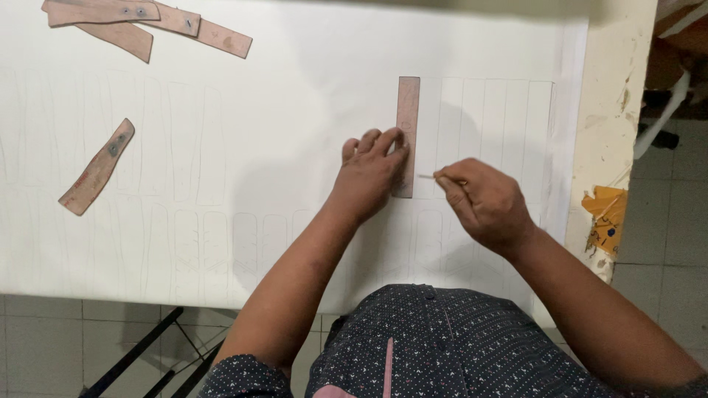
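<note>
A white sheet (295, 110) covers the counter (616, 110), faint outlines traced across it. The left hand (369, 173) presses flat, fingers spread, on a long brown template strip (407, 110) lying upright on the sheet. Just beside it, the right hand (483, 203) has its grip clenched on a thin pencil (426, 177).

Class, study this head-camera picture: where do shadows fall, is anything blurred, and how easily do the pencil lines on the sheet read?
In the head view, soft grey shadows lie left of the left hand and beneath the right hand; the white sheet is bright, so its traced outlines look faint; the cardboard strip and pencil are sharp, with no evident motion blur.
</note>
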A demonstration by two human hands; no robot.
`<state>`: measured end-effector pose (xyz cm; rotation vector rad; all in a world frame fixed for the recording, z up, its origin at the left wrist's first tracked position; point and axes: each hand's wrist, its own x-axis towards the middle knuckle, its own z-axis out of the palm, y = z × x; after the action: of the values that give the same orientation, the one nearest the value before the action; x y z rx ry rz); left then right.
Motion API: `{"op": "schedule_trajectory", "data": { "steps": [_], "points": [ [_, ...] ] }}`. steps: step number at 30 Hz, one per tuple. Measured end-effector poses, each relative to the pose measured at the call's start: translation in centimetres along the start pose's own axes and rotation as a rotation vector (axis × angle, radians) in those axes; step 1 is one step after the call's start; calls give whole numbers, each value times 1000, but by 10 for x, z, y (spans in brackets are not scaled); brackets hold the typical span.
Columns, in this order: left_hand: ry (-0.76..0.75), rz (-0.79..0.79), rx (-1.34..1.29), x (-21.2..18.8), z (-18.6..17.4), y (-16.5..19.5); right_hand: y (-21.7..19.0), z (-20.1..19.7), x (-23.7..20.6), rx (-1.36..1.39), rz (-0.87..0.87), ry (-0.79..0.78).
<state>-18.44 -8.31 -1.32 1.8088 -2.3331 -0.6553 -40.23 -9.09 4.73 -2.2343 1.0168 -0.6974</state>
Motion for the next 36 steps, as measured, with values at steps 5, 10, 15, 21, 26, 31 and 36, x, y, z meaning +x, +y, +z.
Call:
{"op": "schedule_trajectory", "data": {
  "steps": [5, 10, 15, 21, 26, 31, 36],
  "points": [
    [110, -197, -88, 20, 63, 62, 0, -2, 38, -23, -63, -34],
    [-284, 73, 587, 23, 100, 89, -3, 27, 67, -115, 55, -424],
    [-304, 74, 590, 23, 90, 91, -5, 33, 68, -134, 51, -485],
    [-391, 56, 515, 25, 63, 85, 9, 35, 84, -334, 15, -344],
    [47, -315, -163, 36, 44, 77, 50, 28, 133, -415, -180, -20],
    [76, -408, -445, 36, 38, 73, 72, 24, 156, -316, -84, -16],
    [159, -355, -426, 34, 46, 71, 73, 25, 155, -304, -139, 6]
  ]
}}
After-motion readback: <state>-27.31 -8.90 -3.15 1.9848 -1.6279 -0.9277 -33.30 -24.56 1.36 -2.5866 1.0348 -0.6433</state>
